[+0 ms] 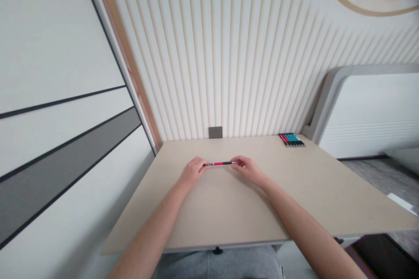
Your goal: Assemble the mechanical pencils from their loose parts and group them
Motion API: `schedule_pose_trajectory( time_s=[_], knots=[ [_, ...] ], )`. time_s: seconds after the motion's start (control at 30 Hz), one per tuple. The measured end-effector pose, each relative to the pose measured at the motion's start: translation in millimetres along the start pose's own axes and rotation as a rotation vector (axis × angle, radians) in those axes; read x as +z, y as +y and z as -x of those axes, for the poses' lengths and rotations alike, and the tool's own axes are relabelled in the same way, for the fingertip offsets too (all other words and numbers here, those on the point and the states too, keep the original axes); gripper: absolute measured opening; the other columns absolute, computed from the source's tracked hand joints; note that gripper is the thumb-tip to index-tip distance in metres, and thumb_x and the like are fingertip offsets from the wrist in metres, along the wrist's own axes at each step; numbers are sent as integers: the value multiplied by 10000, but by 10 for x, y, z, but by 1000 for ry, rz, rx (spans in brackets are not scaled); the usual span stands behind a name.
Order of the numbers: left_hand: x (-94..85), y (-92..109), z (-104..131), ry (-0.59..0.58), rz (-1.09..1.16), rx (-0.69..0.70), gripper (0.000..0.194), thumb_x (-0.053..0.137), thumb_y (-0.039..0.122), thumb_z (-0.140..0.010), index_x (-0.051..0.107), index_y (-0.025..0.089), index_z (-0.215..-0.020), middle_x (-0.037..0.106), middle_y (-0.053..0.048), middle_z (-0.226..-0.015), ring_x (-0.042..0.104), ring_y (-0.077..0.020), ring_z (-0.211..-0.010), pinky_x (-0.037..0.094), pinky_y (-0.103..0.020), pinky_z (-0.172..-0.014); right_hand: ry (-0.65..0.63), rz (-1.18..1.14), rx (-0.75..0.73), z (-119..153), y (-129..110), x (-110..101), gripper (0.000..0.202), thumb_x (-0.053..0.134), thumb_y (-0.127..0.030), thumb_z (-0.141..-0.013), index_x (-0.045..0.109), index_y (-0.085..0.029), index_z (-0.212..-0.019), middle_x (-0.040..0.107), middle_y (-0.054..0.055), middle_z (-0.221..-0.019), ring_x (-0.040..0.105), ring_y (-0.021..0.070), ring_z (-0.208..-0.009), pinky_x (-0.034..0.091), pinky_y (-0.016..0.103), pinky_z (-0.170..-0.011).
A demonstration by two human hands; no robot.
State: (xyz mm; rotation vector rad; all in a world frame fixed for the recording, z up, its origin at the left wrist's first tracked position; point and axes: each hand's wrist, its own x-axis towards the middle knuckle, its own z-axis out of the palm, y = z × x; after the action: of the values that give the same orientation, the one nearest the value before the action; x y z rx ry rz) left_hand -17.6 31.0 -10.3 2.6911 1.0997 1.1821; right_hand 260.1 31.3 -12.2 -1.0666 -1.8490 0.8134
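Observation:
A slim pen (222, 163) with a pink middle and black sections is stretched level between my two hands, over the beige table (222, 209). Its left, black end sits in the pinched fingers of my left hand (194, 170). At the other end, the silvery tip is between the thumb and fingers of my right hand (248, 167). Some of my right fingertips are curled and partly hidden.
Toward the table's far right corner lies a row of several pink and teal pens (292, 140). A dark wall socket (215, 132) is just behind the table. A white cabinet (65, 139) borders the left side, and a padded headboard (369, 109) stands to the right.

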Motion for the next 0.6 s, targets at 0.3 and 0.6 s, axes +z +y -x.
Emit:
schedule_pose_trajectory(
  time_s=[0.3, 0.6],
  knots=[
    [-8, 13, -6, -27, 5, 17, 126, 548, 289, -935, 627, 193, -956, 665, -38, -844, 587, -179, -817, 488, -323, -757, -82, 43, 24, 33, -25, 14, 535, 347, -518, -948, 629, -160, -668, 615, 17, -624, 535, 135, -606, 407, 253, -613],
    [-3, 8, 1, -17, -8, 1, 113, 550, 274, -932, 624, 191, -949, 658, -40, -845, 595, -182, -822, 496, -328, -752, 10, 80, -60, 33, -102, -53, 301, 562, -457, -865, 691, -191, -919, 700, 46, -845, 613, 186, -787, 444, 292, -726]
  ],
)
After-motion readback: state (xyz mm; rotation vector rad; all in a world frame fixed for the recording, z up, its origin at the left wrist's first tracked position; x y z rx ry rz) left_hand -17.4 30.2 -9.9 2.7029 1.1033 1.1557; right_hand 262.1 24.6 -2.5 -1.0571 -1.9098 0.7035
